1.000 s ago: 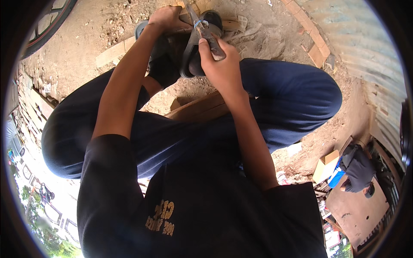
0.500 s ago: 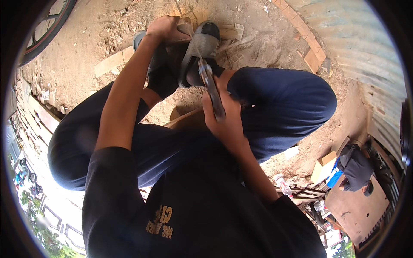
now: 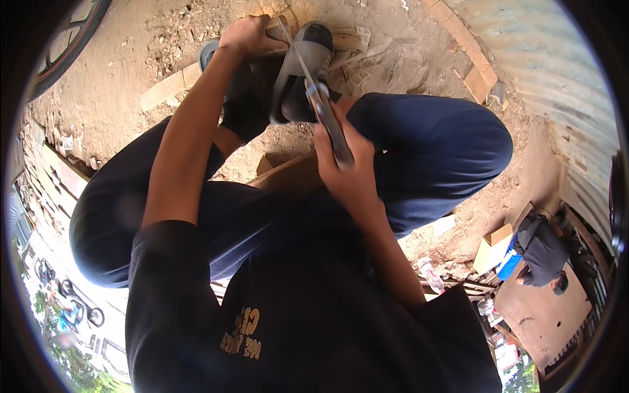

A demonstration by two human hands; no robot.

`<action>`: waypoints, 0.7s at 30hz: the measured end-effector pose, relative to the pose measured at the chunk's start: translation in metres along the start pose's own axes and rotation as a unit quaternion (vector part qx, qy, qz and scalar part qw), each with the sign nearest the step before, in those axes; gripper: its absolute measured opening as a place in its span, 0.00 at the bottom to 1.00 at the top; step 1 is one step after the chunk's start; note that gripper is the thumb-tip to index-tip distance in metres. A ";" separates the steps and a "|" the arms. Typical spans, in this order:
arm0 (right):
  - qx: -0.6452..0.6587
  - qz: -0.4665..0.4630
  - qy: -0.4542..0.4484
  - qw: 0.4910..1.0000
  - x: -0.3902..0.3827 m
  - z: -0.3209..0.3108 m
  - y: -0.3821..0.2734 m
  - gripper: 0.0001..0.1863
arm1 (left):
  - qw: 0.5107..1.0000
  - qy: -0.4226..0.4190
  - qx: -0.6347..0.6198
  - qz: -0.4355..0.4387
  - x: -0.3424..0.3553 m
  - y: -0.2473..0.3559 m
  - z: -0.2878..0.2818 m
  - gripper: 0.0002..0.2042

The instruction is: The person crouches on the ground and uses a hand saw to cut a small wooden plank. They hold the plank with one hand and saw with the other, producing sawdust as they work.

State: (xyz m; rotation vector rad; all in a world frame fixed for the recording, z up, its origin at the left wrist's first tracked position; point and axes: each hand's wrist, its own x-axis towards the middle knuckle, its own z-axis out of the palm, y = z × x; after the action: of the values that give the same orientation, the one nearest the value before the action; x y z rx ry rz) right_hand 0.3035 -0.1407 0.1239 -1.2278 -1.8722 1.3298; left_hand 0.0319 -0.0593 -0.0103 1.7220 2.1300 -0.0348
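My right hand (image 3: 347, 157) is wrapped round the dark handle of a handsaw (image 3: 333, 131). The saw's narrow blade slants up and away to the left, over the strap of my grey slipper (image 3: 309, 57), and meets a small piece of wood (image 3: 275, 33). My left hand (image 3: 247, 35) grips that wood just left of the blade, thumb toward the saw. The fingers' far side is hidden. Beneath my feet runs a pale wooden plank (image 3: 164, 90), sticking out on both sides. The other slipper (image 3: 208, 50) is mostly behind my left forearm.
A wooden board (image 3: 288, 175) lies between my legs. Bricks (image 3: 466, 42) line a corrugated metal wall (image 3: 544, 59) on the right. A wheel (image 3: 78, 49) stands far left. At lower right, another person (image 3: 542, 252) is beside a brown board (image 3: 544, 314), a cardboard box (image 3: 493, 249) and a plastic bottle (image 3: 430, 275).
The right hand and saw have shifted slightly to the right, with the blade drawn back a little across the wood. My left hand keeps its grip. The view has tilted slightly.
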 end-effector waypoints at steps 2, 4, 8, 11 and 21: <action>-0.021 -0.012 0.000 1.000 0.044 0.018 0.005 0.14 | 1.000 0.019 0.008 0.018 0.016 0.003 -0.007 0.38; -0.029 0.020 -0.013 0.999 0.052 0.023 -0.001 0.14 | 0.999 0.007 0.007 0.031 0.013 0.004 -0.003 0.38; 0.020 0.021 -0.032 0.999 0.007 -0.008 -0.019 0.17 | 0.995 0.059 0.062 0.055 0.004 -0.006 0.013 0.34; 0.006 0.048 -0.023 0.999 -0.007 -0.012 -0.019 0.18 | 0.995 0.069 0.057 0.041 0.008 -0.006 0.011 0.34; -0.012 -0.032 0.000 0.999 -0.027 -0.016 -0.017 0.18 | 0.991 0.106 0.066 0.053 0.005 -0.003 0.015 0.33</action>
State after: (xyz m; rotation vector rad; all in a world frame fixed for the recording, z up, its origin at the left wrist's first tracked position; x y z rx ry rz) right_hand 0.3221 -0.1590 0.1482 -1.1707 -1.9174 1.2771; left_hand 0.0326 -0.0589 -0.0263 1.9934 2.2244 0.0405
